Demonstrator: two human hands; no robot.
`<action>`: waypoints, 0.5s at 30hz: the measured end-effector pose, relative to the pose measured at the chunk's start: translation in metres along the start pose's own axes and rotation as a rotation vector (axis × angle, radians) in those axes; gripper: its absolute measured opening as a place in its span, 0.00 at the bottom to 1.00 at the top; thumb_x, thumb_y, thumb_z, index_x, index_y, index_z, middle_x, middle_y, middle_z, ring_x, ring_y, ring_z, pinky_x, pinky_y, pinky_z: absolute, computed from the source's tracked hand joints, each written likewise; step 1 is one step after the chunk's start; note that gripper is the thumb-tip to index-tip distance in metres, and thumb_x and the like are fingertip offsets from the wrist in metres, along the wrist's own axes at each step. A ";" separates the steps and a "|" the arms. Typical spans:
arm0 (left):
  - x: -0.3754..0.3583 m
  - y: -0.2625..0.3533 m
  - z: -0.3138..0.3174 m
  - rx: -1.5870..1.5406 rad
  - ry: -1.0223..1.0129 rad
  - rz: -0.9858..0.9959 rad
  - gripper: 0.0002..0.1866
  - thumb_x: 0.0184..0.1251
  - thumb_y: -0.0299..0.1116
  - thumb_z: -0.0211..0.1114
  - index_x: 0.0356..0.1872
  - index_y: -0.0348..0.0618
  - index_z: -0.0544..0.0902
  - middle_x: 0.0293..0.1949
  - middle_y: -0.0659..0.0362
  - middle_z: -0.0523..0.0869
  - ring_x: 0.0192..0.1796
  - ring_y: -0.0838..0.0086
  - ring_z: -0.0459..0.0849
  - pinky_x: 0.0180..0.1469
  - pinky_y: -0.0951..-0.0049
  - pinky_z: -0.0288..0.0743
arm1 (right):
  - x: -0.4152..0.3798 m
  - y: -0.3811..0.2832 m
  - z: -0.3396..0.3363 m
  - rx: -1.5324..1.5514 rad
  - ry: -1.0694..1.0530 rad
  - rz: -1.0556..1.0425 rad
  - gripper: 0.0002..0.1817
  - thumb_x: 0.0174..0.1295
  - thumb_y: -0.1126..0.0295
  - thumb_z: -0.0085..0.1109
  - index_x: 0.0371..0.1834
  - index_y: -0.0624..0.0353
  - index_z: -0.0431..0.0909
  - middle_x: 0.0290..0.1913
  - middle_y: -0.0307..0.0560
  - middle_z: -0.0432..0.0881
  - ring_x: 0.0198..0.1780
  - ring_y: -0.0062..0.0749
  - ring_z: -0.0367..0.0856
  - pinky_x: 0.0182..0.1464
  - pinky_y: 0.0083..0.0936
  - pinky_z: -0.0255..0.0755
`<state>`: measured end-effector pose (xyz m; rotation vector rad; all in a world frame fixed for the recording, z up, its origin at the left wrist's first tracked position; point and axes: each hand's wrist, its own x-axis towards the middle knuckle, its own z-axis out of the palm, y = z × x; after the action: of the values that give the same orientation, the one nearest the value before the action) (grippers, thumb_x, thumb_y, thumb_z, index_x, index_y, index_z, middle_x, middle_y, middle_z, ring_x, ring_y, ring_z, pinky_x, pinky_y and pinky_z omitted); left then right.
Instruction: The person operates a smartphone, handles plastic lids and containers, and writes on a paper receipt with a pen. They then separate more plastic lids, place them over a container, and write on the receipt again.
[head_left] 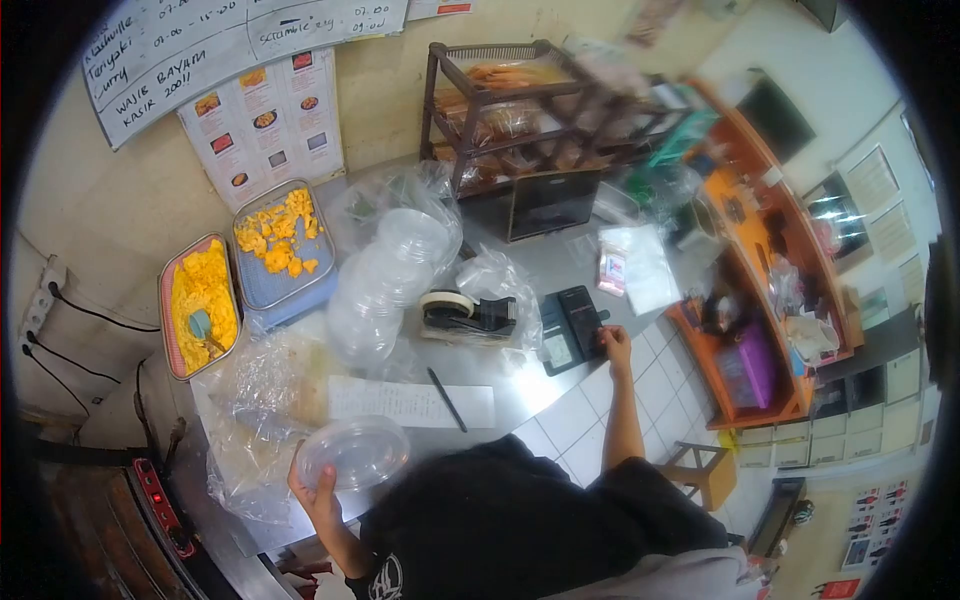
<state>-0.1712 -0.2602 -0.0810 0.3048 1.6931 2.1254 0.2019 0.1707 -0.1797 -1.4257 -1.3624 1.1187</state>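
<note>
My left hand (318, 497) grips a clear round plastic container (355, 453) at its left side, thumb over the near rim, above the front of the metal table. My right hand (616, 346) is at the table's right edge, with its fingers curled against the right side of a dark phone (581, 318). The phone lies in an opened flip case (562, 348). Beneath the container, a handwritten paper sheet (400, 402) carries a black pen (447, 399). A black tape dispenser (480, 318) stands farther back, between the hands.
Stacked clear containers (375, 280) in plastic wrap occupy the middle. Two trays of yellow food, one a red-lined tray (172, 350), stand at the left. A brown rack (435, 110) and a dark screen (555, 203) stand at the back. Plastic bags (255, 420) lie front left.
</note>
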 end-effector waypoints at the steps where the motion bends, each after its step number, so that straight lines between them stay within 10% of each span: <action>1: -0.001 0.000 0.000 0.007 0.026 0.008 0.34 0.52 0.36 0.69 0.58 0.31 0.65 0.53 0.49 0.73 0.53 0.66 0.73 0.59 0.66 0.63 | 0.002 0.003 0.000 -0.026 0.004 0.003 0.07 0.54 0.70 0.61 0.31 0.60 0.75 0.26 0.34 0.75 0.27 0.14 0.69 0.31 0.12 0.61; 11: 0.002 0.012 0.007 -0.023 0.042 0.018 0.30 0.52 0.37 0.70 0.52 0.32 0.69 0.48 0.53 0.76 0.49 0.69 0.75 0.55 0.69 0.66 | 0.001 -0.005 0.006 -0.079 0.089 0.066 0.12 0.53 0.64 0.65 0.30 0.60 0.74 0.27 0.37 0.75 0.28 0.18 0.70 0.31 0.16 0.64; 15: 0.014 0.022 0.010 0.068 -0.095 0.132 0.22 0.46 0.35 0.73 0.39 0.34 0.74 0.36 0.61 0.76 0.39 0.76 0.74 0.44 0.76 0.67 | -0.029 -0.025 0.033 -0.349 0.541 -0.314 0.09 0.56 0.68 0.59 0.30 0.63 0.72 0.31 0.44 0.73 0.33 0.28 0.70 0.34 0.24 0.65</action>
<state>-0.1831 -0.2495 -0.0583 0.5430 1.7361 2.1111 0.1639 0.1431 -0.1616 -1.5409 -1.3507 0.2642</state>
